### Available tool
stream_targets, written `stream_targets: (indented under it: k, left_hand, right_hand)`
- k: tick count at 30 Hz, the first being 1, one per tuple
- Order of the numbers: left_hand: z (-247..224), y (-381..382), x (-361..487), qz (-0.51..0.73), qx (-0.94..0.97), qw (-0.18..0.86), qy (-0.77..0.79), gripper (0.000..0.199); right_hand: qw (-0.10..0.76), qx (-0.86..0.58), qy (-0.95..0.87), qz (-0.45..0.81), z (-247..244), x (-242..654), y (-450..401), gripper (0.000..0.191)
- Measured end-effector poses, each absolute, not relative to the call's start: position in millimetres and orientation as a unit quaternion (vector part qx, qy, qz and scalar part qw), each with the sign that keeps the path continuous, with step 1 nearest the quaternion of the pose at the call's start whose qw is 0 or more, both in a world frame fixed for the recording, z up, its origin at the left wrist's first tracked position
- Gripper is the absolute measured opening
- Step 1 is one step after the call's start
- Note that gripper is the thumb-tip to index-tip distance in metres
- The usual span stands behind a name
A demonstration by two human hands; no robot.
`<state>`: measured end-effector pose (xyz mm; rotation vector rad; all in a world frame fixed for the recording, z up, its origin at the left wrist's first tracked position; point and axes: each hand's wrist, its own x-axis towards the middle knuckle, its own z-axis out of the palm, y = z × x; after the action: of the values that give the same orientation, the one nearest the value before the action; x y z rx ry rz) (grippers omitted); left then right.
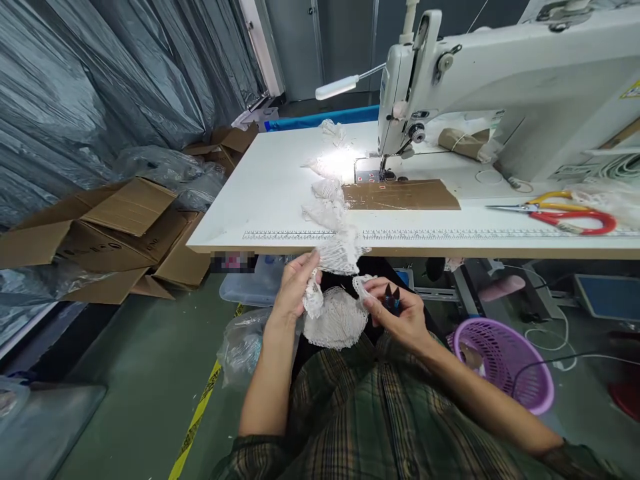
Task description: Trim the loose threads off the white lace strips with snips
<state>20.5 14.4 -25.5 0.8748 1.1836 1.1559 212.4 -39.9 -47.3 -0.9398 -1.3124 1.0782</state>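
Observation:
A strip of white lace (336, 319) trails off the table's front edge and bunches over my lap. My left hand (294, 288) pinches a gathered part of it just below the edge. Between the thumb and fingers of my right hand (400, 313) is another edge of the lace. Dark thread snips (392, 300) also sit in the right hand, blades pointing up. More lace lies in a line across the white tabletop (235, 193), running back past the lit needle area of the sewing machine (400, 100).
Red-and-yellow scissors (560, 212) and a brown cardboard strip (405, 195) lie on the table. A printed ruler (450, 234) runs along the front edge. Open cardboard boxes (120, 233) stand at left. A purple basket (505, 360) is at lower right.

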Motion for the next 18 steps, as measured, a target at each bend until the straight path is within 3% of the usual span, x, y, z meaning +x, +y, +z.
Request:
stream_targets:
  k: [2,5,8,9,11,15,18]
  left_hand:
    - [-44,4,25,0.455,0.393,0.606,0.521,0.042]
    - [-77,-17,35,0.406,0.464,0.593,0.518,0.035]
    - [-93,-34,33,0.384,0.495,0.577,0.524,0.030]
    - [-93,-37,30,0.383,0.492,0.571,0.534,0.029]
    - [-86,-42,20,0.398,0.478,0.533,0.574,0.028]
    - [-57,-50,6,0.451,0.496,0.373,0.642,0.029]
    - [-43,-54,12,0.408,0.574,0.410,0.580,0.038]
  right_hand:
    - [0.541,-0.326,-0.631,0.450,-26,220,-51,0.010]
    - [0.393,-0.217,-0.758,0.473,-9,229,-57,0.005]
    - [0.284,-0.278,-0.765,0.508,-14,236,-54,0.005]
    - [0.284,-0.324,-0.731,0.529,-18,237,-52,0.001]
    - [0.302,-0.397,-0.642,0.582,-27,239,-48,0.014]
    - [0.317,-0.440,-0.538,0.645,-32,238,-46,0.034]
    - [0.305,-0.434,-0.522,0.668,-30,234,-49,0.041]
